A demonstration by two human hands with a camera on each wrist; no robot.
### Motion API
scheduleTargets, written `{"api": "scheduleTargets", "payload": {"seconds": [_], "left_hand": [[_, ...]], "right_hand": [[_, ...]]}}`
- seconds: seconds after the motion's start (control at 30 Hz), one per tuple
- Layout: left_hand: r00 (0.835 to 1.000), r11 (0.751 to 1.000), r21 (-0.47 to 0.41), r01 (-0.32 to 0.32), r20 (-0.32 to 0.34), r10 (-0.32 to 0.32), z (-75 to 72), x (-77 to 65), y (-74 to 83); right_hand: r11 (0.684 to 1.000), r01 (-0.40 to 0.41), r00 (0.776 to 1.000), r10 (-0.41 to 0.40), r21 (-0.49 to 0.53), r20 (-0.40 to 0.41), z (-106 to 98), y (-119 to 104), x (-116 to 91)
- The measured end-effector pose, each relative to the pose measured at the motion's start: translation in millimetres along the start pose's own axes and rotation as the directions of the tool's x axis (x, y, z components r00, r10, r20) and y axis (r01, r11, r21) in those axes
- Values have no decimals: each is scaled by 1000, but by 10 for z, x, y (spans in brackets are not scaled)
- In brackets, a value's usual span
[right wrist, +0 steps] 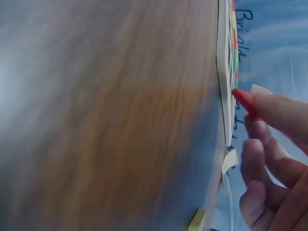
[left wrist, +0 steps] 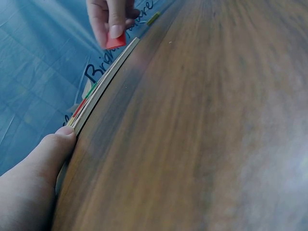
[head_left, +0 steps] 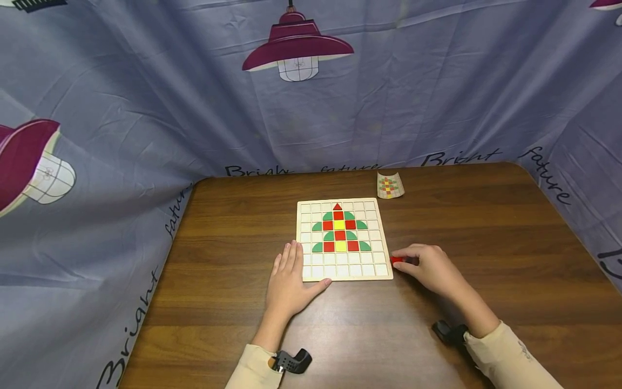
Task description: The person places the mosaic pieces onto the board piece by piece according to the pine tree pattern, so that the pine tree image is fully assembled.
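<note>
A wooden grid board (head_left: 347, 273) lies on the table, carrying a tree pattern of red, yellow and green tiles. Along its left side rests my left hand (head_left: 289, 283), fingers straight, with the thumb (left wrist: 60, 139) touching the front edge. My right hand (head_left: 430, 267) is at the board's right edge and pinches a red tile (right wrist: 245, 102) between thumb and fingers. The same red tile (left wrist: 115, 41) appears tilted near the board's far end in the left wrist view. Its full outline is partly covered by the fingertips.
Behind the board's back right corner stands a curled pattern card (head_left: 390, 186) printed with a similar tree. A yellow piece (right wrist: 196, 220) lies on the table (head_left: 233, 232) near the right hand. A printed curtain (head_left: 194, 108) encloses the table's back and sides.
</note>
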State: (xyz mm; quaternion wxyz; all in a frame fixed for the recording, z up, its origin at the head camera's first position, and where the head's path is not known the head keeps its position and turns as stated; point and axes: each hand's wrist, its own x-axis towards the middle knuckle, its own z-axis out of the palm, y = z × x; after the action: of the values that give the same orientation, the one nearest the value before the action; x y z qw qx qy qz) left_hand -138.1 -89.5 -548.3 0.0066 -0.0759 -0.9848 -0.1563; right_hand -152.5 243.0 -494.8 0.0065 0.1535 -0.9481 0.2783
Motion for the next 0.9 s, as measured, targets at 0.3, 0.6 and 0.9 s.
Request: {"api": "scheduleTargets", "payload": {"seconds": [0.3,0.6,0.9], "left_hand": [[1000,1000,1,-2,-3,2,9,-1,-2],[1000,1000,-3,2,-4,-2,3,-5,10],[1000,1000,8,-2,-2,2,-3,-3,11]], "right_hand": [[997,18,1000,-20,76,22,104,-303,239],[994,74,995,-79,79,57,289,-592,489],[996,67,996,-71,64,58,488,-749,609]]}}
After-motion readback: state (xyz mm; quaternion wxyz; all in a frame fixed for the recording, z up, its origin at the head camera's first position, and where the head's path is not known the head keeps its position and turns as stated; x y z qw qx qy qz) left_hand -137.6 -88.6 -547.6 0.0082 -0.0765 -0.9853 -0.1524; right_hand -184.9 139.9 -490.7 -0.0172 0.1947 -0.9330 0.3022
